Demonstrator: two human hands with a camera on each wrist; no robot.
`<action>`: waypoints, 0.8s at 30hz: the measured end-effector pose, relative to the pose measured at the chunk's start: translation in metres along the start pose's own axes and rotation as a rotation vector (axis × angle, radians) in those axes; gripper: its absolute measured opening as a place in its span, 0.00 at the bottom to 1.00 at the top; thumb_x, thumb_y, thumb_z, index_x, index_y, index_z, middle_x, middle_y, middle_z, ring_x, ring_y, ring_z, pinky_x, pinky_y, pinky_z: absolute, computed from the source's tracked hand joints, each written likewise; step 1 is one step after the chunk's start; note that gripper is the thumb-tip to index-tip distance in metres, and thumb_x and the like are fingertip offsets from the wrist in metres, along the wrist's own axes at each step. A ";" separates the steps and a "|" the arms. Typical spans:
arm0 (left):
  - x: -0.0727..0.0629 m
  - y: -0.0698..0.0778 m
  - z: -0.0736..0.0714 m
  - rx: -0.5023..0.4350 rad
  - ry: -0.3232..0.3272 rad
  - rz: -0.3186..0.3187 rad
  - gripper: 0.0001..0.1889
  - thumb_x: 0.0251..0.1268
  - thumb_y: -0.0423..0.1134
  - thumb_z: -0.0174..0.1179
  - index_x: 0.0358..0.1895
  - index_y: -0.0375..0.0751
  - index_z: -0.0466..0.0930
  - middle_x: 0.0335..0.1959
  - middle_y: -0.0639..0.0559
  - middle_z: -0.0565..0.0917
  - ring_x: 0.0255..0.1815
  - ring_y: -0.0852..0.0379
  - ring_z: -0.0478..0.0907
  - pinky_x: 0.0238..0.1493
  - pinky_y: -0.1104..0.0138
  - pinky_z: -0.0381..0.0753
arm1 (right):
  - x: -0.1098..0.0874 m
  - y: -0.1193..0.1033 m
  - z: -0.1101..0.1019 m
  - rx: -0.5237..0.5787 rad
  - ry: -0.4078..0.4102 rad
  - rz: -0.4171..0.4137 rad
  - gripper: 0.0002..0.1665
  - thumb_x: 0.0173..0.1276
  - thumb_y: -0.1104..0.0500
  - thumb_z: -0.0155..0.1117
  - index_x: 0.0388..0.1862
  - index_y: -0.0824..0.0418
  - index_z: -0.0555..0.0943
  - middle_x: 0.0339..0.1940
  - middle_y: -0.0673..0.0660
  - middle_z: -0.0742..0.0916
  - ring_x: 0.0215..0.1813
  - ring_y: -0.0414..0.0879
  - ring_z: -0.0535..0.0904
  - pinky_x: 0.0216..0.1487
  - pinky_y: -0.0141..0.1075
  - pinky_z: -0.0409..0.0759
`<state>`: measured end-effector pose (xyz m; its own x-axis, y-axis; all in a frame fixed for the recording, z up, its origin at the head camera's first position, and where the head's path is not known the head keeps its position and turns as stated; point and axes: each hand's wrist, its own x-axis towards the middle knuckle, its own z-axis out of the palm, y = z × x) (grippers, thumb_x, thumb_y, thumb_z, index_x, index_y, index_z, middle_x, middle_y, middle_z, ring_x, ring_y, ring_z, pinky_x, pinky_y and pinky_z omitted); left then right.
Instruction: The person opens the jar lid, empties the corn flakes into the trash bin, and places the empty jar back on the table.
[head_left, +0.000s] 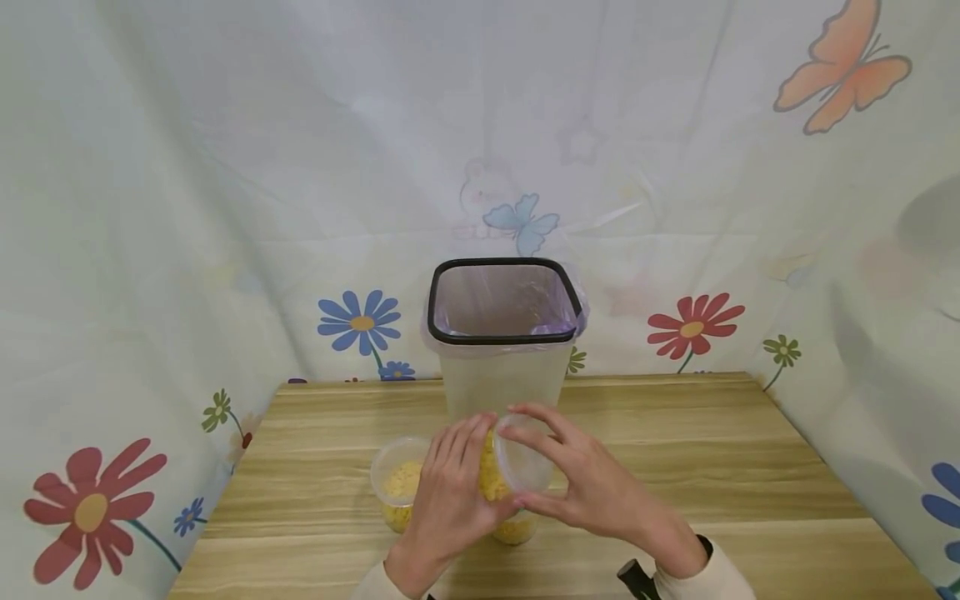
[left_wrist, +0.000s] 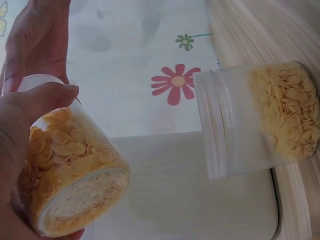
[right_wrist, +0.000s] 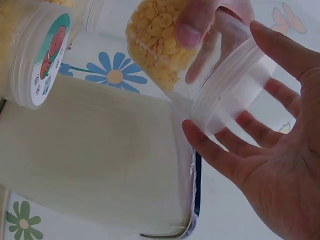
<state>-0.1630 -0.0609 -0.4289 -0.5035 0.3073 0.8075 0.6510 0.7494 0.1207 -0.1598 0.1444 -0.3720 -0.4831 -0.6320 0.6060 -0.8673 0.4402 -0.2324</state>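
My left hand (head_left: 450,492) grips a clear plastic jar (left_wrist: 75,165) part-filled with yellow cornflakes, tilted above the table. The fingers and thumb of my right hand (head_left: 600,479) curl round the clear lid (right_wrist: 232,87) at the jar's mouth; in the head view this lid faces right. Whether it sits fully seated on the rim, I cannot tell. Below the hands stands a second cornflake jar (head_left: 513,531), and its lid (right_wrist: 47,60) with a watermelon sticker shows in the right wrist view. Left of my left hand is another jar (head_left: 401,487) of cornflakes, seemingly without a lid.
Behind the jars, a pale bin (head_left: 502,375) with a black rim and a thin purple liner stands on the wood-grain table (head_left: 675,433). A white curtain (head_left: 360,150) printed with flowers and butterflies surrounds the table at the back and sides.
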 end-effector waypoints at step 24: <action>0.000 0.001 0.002 0.062 0.038 0.047 0.51 0.27 0.56 0.81 0.64 0.41 0.72 0.58 0.50 0.80 0.57 0.50 0.77 0.59 0.55 0.77 | 0.001 -0.029 -0.004 -0.093 0.032 0.487 0.46 0.60 0.33 0.66 0.75 0.42 0.63 0.70 0.55 0.75 0.59 0.56 0.81 0.50 0.53 0.83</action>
<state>-0.1637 -0.0588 -0.4298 -0.4502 0.3215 0.8331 0.6363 0.7700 0.0467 -0.1344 0.1334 -0.3614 -0.8247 -0.3194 0.4668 -0.5262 0.7358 -0.4263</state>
